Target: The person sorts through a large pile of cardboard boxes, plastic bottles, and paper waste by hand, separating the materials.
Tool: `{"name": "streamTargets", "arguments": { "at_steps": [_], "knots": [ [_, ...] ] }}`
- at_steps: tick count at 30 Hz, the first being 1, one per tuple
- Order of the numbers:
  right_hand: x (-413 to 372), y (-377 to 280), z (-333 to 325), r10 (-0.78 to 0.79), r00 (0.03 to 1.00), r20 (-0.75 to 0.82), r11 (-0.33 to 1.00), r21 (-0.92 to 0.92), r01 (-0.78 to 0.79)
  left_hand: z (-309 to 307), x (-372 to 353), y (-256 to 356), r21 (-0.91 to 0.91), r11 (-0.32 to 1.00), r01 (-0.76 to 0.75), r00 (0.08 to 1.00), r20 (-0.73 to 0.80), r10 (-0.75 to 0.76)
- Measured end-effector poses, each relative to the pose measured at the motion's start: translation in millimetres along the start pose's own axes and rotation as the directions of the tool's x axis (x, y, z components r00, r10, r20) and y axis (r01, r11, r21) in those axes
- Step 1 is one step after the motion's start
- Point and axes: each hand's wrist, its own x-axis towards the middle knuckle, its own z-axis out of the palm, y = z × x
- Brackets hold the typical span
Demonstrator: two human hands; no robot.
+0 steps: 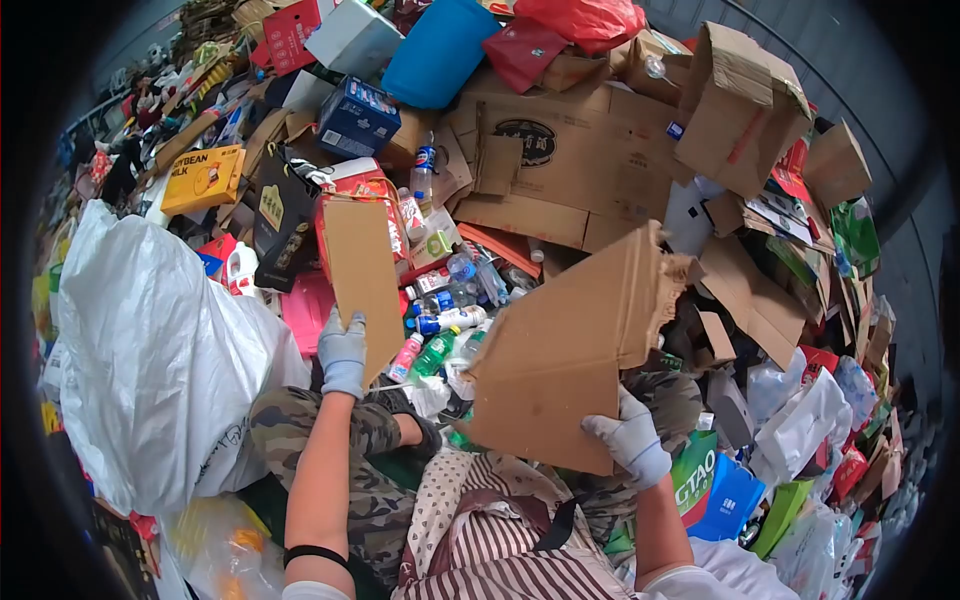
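My left hand [343, 352], in a pale work glove, grips the lower left edge of a narrow flat cardboard strip [362, 270], which stands upright in front of a red box. On the other side, my gloved right hand [630, 437] is closed on the lower right corner of a large torn cardboard sheet [560, 350], held tilted above my lap. Between the two pieces of cardboard lie several plastic bottles, among them a green bottle [435, 352] and a pink bottle [406, 357]. The fingers behind each piece are hidden.
A big white sack [165, 360] bulges at the left. Flattened cardboard [600, 150] and an open carton [740, 110] are piled ahead, with a blue bin [438, 52] at the back. A yellow soybean milk box [203, 180] lies left. Bags and a blue packet [728, 497] sit right.
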Motion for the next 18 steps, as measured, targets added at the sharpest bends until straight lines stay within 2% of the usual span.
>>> {"name": "streamTargets", "arguments": {
  "at_steps": [1, 2, 3, 5, 6, 7, 8, 9, 10, 11, 13, 15, 16, 18],
  "knots": [
    [-3.7, -3.7, 3.7, -0.147, 0.989, 0.018, 0.942, -0.302, 0.145, 11.5, -9.6, -11.8, -0.063, 0.998, 0.004, 0.999, 0.033, -0.002],
    [-7.1, -9.3, 10.5, -0.254, 0.963, 0.092, 0.782, -0.567, 0.260, 24.6, -21.1, -21.0, -0.229, 0.972, 0.060, 0.996, 0.074, -0.044],
    [-11.4, -12.1, 20.1, -0.328, 0.925, 0.190, 0.537, -0.768, 0.348, 35.8, -36.8, -24.8, -0.385, 0.915, 0.120, 0.989, 0.127, -0.076],
    [-9.1, -5.8, 49.1, -0.249, 0.935, 0.252, 0.570, -0.743, 0.352, 43.4, -79.8, -0.8, -0.553, 0.756, 0.350, 0.933, 0.278, -0.228],
    [-7.0, 13.3, 65.8, -0.293, 0.910, 0.293, 0.497, -0.767, 0.407, 46.8, -98.2, 3.3, -0.533, 0.751, 0.389, 0.916, 0.314, -0.251],
    [-7.8, 13.4, 84.5, -0.153, 0.934, 0.322, 0.526, -0.774, 0.353, 45.8, -113.8, 1.7, -0.512, 0.746, 0.426, 0.897, 0.346, -0.275],
    [-12.2, 19.9, 101.9, -0.165, 0.902, 0.398, 0.482, -0.766, 0.426, 44.6, -126.6, -17.6, -0.665, 0.586, 0.463, 0.881, 0.418, -0.222],
    [-18.9, 22.7, 120.3, -0.107, 0.874, 0.474, 0.447, -0.762, 0.468, 42.0, -134.8, -35.5, -0.776, 0.394, 0.491, 0.869, 0.469, -0.159],
    [-27.6, 31.2, 141.7, -0.069, 0.863, 0.500, 0.376, -0.788, 0.487, 32.4, -136.2, -34.3, -0.887, 0.239, 0.394, 0.878, 0.440, 0.188],
    [-38.5, 40.8, 158.5, -0.031, 0.846, 0.532, 0.304, -0.801, 0.515, 16.2, -142.6, -20.4, -0.867, 0.240, 0.436, 0.881, 0.466, 0.082],
    [-49.1, 55.1, 175.5, -0.029, 0.807, 0.589, 0.280, -0.771, 0.572, -15.0, -153.2, 3.7, -0.843, 0.217, 0.493, 0.870, 0.477, -0.125],
    [-54.6, 66.0, 188.0, -0.028, 0.771, 0.636, 0.227, -0.748, 0.624, -40.9, -174.4, -18.8, -0.811, 0.245, 0.531, 0.847, 0.513, -0.136],
    [-57.6, 70.6, 191.4, -0.026, 0.760, 0.649, 0.190, -0.743, 0.641, -50.7, -173.7, -9.2, -0.771, 0.096, 0.629, 0.768, 0.598, -0.231],
    [-58.1, 75.2, 192.8, -0.039, 0.739, 0.672, 0.132, -0.730, 0.671, -61.7, -175.2, 0.8, -0.729, 0.152, 0.667, 0.733, 0.605, -0.311]
  ]
}}
